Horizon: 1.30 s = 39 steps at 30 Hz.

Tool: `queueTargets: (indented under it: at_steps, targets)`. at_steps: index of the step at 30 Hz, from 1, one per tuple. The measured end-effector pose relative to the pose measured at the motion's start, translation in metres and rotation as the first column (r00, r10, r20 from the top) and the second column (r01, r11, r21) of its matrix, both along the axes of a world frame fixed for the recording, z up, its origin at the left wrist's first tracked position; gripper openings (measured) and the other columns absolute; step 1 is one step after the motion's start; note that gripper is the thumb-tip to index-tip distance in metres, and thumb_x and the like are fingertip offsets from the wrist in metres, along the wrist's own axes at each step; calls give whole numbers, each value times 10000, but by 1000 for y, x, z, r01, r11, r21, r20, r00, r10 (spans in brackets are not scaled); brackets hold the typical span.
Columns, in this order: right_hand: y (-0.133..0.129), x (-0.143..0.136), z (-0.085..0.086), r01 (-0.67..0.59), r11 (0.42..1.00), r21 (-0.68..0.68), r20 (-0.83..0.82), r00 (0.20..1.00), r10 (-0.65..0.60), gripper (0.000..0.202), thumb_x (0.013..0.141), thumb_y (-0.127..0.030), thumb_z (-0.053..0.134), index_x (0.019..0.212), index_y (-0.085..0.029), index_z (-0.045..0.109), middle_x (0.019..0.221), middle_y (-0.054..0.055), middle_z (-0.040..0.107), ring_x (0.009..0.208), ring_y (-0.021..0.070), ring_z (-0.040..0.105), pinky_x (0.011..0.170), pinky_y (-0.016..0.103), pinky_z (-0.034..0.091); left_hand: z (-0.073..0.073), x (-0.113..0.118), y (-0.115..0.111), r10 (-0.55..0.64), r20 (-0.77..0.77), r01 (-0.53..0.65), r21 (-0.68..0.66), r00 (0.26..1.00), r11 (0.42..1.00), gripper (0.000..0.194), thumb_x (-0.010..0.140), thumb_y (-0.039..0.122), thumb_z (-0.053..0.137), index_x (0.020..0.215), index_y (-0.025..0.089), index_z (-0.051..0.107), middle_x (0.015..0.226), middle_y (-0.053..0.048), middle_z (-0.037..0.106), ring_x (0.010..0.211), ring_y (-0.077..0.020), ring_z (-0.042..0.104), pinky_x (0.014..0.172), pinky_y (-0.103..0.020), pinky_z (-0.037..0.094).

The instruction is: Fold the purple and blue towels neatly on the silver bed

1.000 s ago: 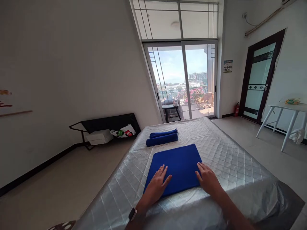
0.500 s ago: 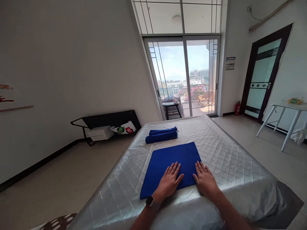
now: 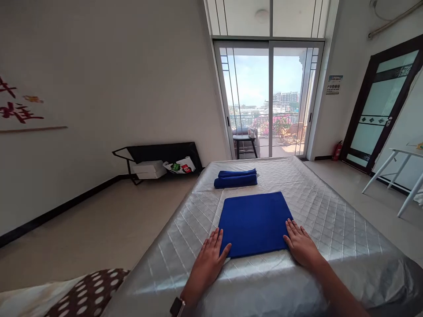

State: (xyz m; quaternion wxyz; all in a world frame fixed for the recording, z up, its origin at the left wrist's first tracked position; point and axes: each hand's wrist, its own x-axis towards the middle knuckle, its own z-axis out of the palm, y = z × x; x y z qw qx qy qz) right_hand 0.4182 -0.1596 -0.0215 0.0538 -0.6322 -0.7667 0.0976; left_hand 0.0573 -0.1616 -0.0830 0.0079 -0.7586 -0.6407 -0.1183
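A flat, folded blue cloth (image 3: 256, 222) lies on the silver quilted cover (image 3: 340, 220) in front of me. My left hand (image 3: 209, 255) rests at its near left corner, fingers stretched out and thumb on the cloth's edge. On the opposite side, my right hand (image 3: 301, 241) lies flat with its fingertips on the right edge. Neither hand grips anything. Farther back on the cover sits a rolled blue cloth (image 3: 235, 179), with no hand near it.
Left of the covered surface, a black frame (image 3: 158, 153) stands by the wall with a white box (image 3: 149, 170) and a printed bag (image 3: 180, 165). A white table (image 3: 410, 152) is at the right. Brown polka-dot fabric (image 3: 92, 290) lies at lower left.
My left hand has slid from the middle of the blue cloth to its left edge. My right hand stays at the right edge. The view has turned a little left.
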Motion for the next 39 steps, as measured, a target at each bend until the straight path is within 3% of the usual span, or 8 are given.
queueTargets:
  at_steps: [5, 10, 15, 21, 29, 32, 36, 39]
  targets:
    - [15, -6, 26, 12, 1000, 21, 39, 999, -13, 615, 1029, -370, 193, 1574, -101, 287, 1629, 109, 266, 1522, 208, 194, 1232, 416, 162, 8, 12, -3, -3, 65, -2, 74, 998, 997, 629, 1014, 515, 330, 1565, 213, 304, 1609, -121, 357, 1504, -263, 284, 1221, -523, 269]
    - [57, -25, 50, 15, 1000, 26, 53, 998, -17, 607, 1033, -340, 210, 1572, -68, 272, 1634, 130, 250, 1527, 207, 172, 1230, 409, 160, 14, 15, -6, -53, 94, 46, 72, 994, 996, 645, 1015, 498, 352, 1574, 187, 272, 1608, -122, 353, 1504, -258, 280, 1223, -512, 283]
    - [86, -32, 36, 64, 997, -35, 58, 996, -62, 639, 1040, -384, 217, 1576, -36, 230, 1645, 138, 214, 1531, 209, 153, 1232, 379, 146, 18, 14, -9, -59, 125, 52, 57, 990, 997, 635, 1018, 521, 335, 1551, 177, 333, 1587, -126, 392, 1478, -265, 337, 1204, -495, 335]
    - [91, -29, 12, 97, 995, 13, 8, 995, -97, 639, 1042, -406, 199, 1585, -71, 223, 1646, 121, 227, 1532, 191, 149, 1236, 374, 107, 18, 13, -10, -55, 100, 46, 89, 993, 995, 597, 1020, 505, 345, 1536, 207, 369, 1554, -108, 454, 1447, -254, 397, 1189, -481, 365]
    - [90, -29, 15, 112, 994, -15, -40, 993, -112, 639, 1040, -395, 213, 1584, -59, 214, 1647, 123, 215, 1536, 188, 125, 1238, 380, 83, 17, 3, -1, -68, -33, 70, 52, 997, 996, 603, 1033, 470, 273, 1529, 141, 369, 1561, -149, 432, 1462, -262, 369, 1182, -502, 365]
    - [89, -30, 16, 113, 993, -18, -47, 992, -114, 633, 1039, -383, 213, 1583, -58, 219, 1646, 124, 211, 1537, 188, 121, 1238, 383, 87, 36, 42, 18, -98, -56, 101, 41, 994, 994, 618, 1036, 477, 254, 1532, 122, 358, 1577, -162, 400, 1484, -271, 325, 1192, -506, 347]
    - [89, -29, 13, 109, 994, 5, -21, 994, -109, 626, 1038, -375, 215, 1580, -62, 233, 1643, 129, 214, 1535, 198, 133, 1235, 399, 107, 66, 135, 58, -276, -58, 278, 16, 959, 961, 633, 1038, 502, 223, 1530, 130, 368, 1604, -126, 361, 1501, -246, 288, 1224, -446, 296]
    - [90, -28, 10, 89, 996, 28, 24, 996, -90, 616, 1037, -370, 219, 1582, -84, 246, 1641, 119, 223, 1534, 197, 143, 1231, 404, 130, 75, 192, 86, -319, -43, 317, -43, 947, 947, 655, 1046, 460, 122, 1530, 85, 353, 1612, -136, 334, 1509, -228, 264, 1237, -420, 254]
